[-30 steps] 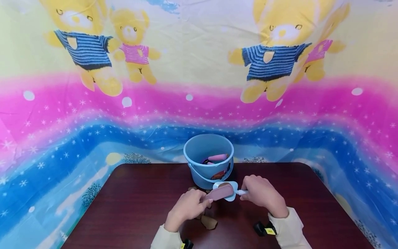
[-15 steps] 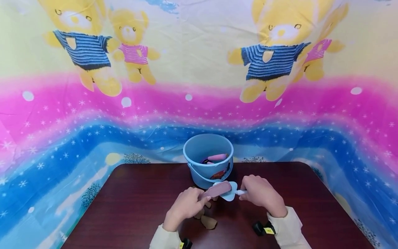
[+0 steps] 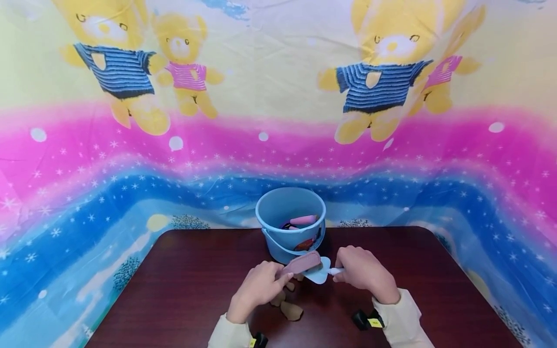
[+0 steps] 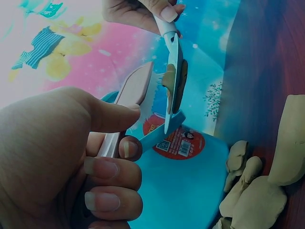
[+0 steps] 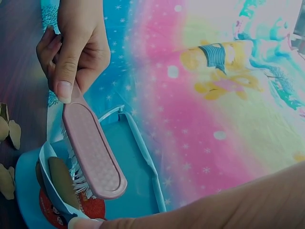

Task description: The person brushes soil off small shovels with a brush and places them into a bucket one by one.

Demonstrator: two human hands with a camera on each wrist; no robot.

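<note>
My left hand grips a pink scrubbing brush by its handle. White bristles show under the brush head in the right wrist view, close to a small light-blue shovel; whether they touch it I cannot tell. The shovel's white handle is pinched in my right hand. Brown clay sticks to both sides of the shovel blade. Both tools are in front of a light-blue bucket. Several clay pieces lie on the table, partly hidden by my left hand.
The bucket stands toward the table's back edge, its handle hanging down in front. Inside it lie a pink-handled thing and something dark. A patterned cloth hangs behind the dark wooden table.
The brush has slid left along the shovel, so more of the blade shows beside it. The shovel has turned slightly in my right hand. Both hands stay nearly in place.
</note>
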